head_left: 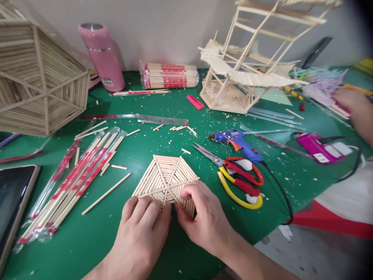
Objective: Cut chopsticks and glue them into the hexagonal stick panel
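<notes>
A polygon-shaped panel of wooden sticks, with rows of sticks and crossing spokes, lies on the green table in front of me. My left hand grips its near left edge, fingers curled over the top. At its near right edge my right hand pinches the panel between thumb and bent fingers. Part of the near edge is hidden under both hands. Close by on the right lie scissors with red and yellow handles and a blue glue gun. To the left, a single stick rests near several wrapped chopsticks.
A stick framework stands at the back right, a larger stick panel at the left. A pink bottle, chopstick pack, phone and purple power strip surround the work. Another person's hand is far right.
</notes>
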{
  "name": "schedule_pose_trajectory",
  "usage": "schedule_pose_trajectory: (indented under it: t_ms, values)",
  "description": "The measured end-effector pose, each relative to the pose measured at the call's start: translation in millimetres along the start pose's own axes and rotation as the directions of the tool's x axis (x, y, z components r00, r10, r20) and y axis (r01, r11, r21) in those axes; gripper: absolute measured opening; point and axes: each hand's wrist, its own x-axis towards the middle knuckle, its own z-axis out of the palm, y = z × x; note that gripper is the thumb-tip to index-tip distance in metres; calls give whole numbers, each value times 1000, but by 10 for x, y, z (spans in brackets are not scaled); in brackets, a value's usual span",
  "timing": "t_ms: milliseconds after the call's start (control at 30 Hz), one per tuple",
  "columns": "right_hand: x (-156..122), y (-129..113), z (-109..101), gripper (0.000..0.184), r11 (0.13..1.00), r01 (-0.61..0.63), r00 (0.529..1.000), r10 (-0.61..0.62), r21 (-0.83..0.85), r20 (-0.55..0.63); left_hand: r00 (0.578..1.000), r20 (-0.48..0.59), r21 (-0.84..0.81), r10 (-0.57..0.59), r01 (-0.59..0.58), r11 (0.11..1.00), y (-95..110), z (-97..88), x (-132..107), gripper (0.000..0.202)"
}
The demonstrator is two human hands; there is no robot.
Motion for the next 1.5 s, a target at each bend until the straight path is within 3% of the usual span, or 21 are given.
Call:
schedule_pose_trajectory:
  t_ms: [1033, 1500]
  values:
    - [-9, -1, 7, 22, 1000, -6, 1000, 6, -12, -12, 999, -36, 84, 19, -15, 996, 24, 22, -23, 25]
    - [-8, -28, -58, 23, 999, 6, 1000, -6, 53, -5, 1000, -17, 35, -23, 23, 999, 35, -10, 15, 29]
